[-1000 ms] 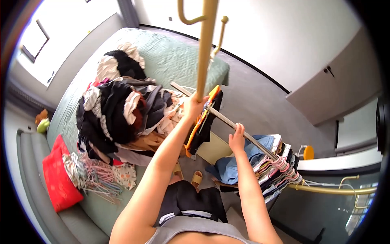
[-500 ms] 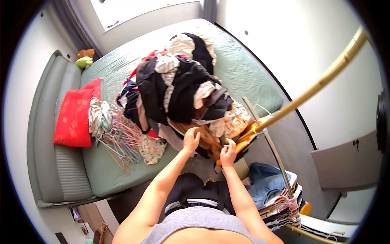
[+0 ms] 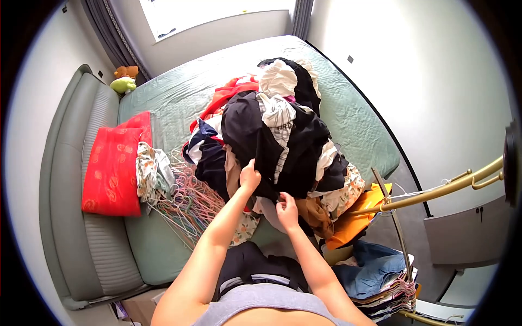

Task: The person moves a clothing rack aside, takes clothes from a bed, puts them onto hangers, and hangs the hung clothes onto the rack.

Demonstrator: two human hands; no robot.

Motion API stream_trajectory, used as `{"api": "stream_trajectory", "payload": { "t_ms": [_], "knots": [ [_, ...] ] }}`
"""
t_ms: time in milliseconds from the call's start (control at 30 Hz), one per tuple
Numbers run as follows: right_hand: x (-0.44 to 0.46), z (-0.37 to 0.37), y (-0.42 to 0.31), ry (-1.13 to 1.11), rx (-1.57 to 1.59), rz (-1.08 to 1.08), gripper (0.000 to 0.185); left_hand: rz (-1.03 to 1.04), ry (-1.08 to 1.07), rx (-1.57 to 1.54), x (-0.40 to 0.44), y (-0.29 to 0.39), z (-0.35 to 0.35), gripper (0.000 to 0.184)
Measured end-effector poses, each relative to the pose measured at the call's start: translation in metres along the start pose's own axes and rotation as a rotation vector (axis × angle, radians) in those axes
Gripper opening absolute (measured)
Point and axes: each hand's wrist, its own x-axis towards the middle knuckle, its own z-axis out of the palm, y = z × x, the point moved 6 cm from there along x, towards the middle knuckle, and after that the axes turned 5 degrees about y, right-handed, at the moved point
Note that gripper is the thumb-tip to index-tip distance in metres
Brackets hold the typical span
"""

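Note:
A large heap of clothes lies on the bed, with a black garment (image 3: pixel 242 122) spread over its near side. My left hand (image 3: pixel 250 177) is closed on the lower left part of this black garment. Its lower edge is pinched in my right hand (image 3: pixel 287 211), a little lower and to the right. A white garment with dark stripes and lettering (image 3: pixel 280 122) lies on top of the black cloth. Brown cloth (image 3: pixel 315 214) hangs from the heap just right of my right hand.
Many hangers (image 3: pixel 187 198) lie tangled left of the heap, near a red pillow (image 3: pixel 111 174). At right stands a gold-coloured clothes rack (image 3: pixel 435 198), with an orange garment (image 3: pixel 361 212) beside it and folded jeans (image 3: pixel 375 269) below.
Both hands have closed on the black garment, my right hand moving left to it. The view has shifted, and the black cloth now hangs lower over the brown cloth.

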Motion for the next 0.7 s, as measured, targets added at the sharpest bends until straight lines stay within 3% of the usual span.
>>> {"api": "stream_trajectory", "payload": {
  "t_ms": [33, 167, 267, 333, 367, 467, 500, 533, 600, 667, 700],
  "knots": [
    [0.005, -0.002, -0.003, 0.01, -0.082, 0.057, 0.041, -0.024, 0.147, -0.065, -0.008, 0.004, -0.016, 0.036],
    [0.031, 0.01, -0.033, 0.028, -0.084, -0.091, 0.067, -0.049, 0.083, -0.553, -0.067, -0.006, -0.066, 0.03],
    [0.039, 0.038, -0.067, -0.087, -0.094, -0.238, 0.079, -0.45, 0.183, -0.804, -0.124, -0.062, -0.092, 0.033],
    [0.036, 0.059, -0.07, -0.031, -0.299, -0.178, 0.084, -0.52, 0.365, -0.807, -0.148, -0.096, -0.118, 0.036],
    [0.038, 0.072, -0.059, -0.048, -0.218, -0.149, 0.086, -0.559, 0.37, -0.885, -0.161, -0.1, -0.13, 0.037],
    [0.032, 0.113, -0.021, -0.23, 0.063, 0.143, 0.085, -0.666, 0.465, -1.183, -0.179, -0.08, -0.178, 0.041],
    [0.021, 0.116, -0.029, -0.321, 0.242, 0.457, 0.086, -0.648, 0.458, -1.283, -0.186, -0.081, -0.187, 0.041],
    [0.018, 0.122, -0.023, -0.272, 0.187, 0.385, 0.087, -0.626, 0.449, -1.382, -0.192, -0.08, -0.193, 0.042],
    [0.0, 0.131, -0.034, -0.458, 0.461, 0.468, 0.085, -0.729, 0.515, -1.416, -0.213, -0.07, -0.204, 0.044],
    [-0.028, 0.145, -0.028, -0.653, 0.602, 0.735, 0.085, -0.781, 0.564, -1.469, -0.234, -0.071, -0.208, 0.044],
    [-0.04, 0.147, -0.03, -0.719, 0.524, 0.773, 0.081, -0.78, 0.581, -1.513, -0.248, -0.083, -0.204, 0.043]
  ]
}}
